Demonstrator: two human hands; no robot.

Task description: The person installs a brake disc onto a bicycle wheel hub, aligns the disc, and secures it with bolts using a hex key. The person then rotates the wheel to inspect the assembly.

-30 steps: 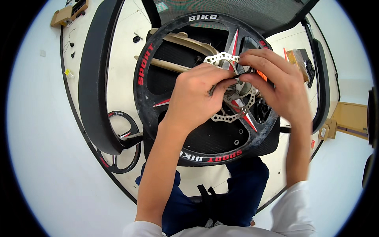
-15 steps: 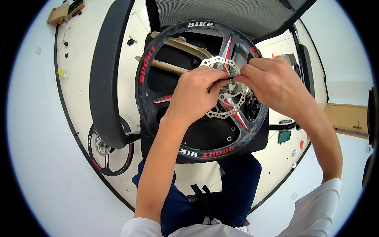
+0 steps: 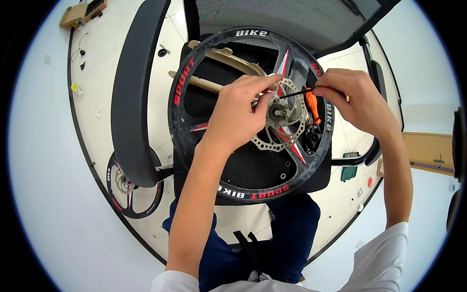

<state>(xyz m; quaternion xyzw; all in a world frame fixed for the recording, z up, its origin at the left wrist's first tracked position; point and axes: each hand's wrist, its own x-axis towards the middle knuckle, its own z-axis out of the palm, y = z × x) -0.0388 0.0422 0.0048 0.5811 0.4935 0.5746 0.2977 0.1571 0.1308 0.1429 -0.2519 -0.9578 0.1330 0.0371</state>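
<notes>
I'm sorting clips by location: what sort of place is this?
Probably a plain indoor room serving as a bike workspace: a wheel lies on a mesh-backed chair, with a second wheel beside it.

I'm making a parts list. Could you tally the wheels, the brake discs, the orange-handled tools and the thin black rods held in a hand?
Wheels: 2 (chair wheel, floor wheel)
Brake discs: 2 (chair disc, floor disc)
Orange-handled tool: 1
Thin black rod in the right hand: 1
Total: 6
</notes>
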